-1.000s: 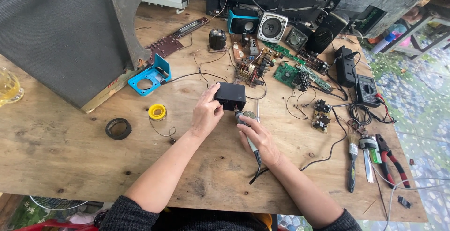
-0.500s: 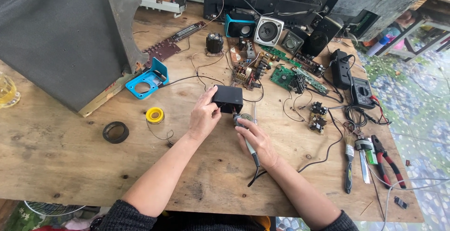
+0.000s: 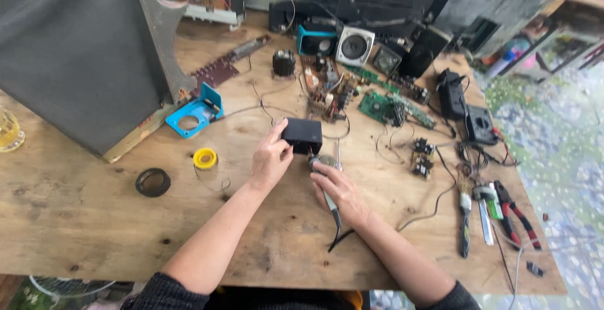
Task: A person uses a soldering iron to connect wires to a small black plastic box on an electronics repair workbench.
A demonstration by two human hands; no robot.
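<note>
head view first, biggest thing down: i see the wooden table (image 3: 75,222), rough and stained, with a large dark speaker cabinet (image 3: 69,46) filling its far left corner. behind the work sit a blue small speaker (image 3: 316,39) and a silver-faced one (image 3: 354,47), then a green circuit board (image 3: 384,105) and a brown board (image 3: 327,90) thick with parts.

my left hand (image 3: 270,159) is curled about the near left end of a small black box (image 3: 302,135), thumb and fingers closed on it, steadying it on the table just ahead of centre. my right hand (image 3: 336,190) is wrapped shut round the handle of a soldering iron (image 3: 328,198), its tip lying just at the box's near right corner; its cable trails back toward me.

i judge the box light and rigid, smooth plastic that could slide on the wood, so pinching it across its short ends seems best. the iron is stiff and light, to be held only by the handle, well back from the tip.

smaller things: a blue plastic bracket (image 3: 192,118) with a round hole, a black ring (image 3: 153,182), a yellow roll of tape (image 3: 205,158), and red-handled pliers (image 3: 516,212) at the right. no labels i can make out.
</note>
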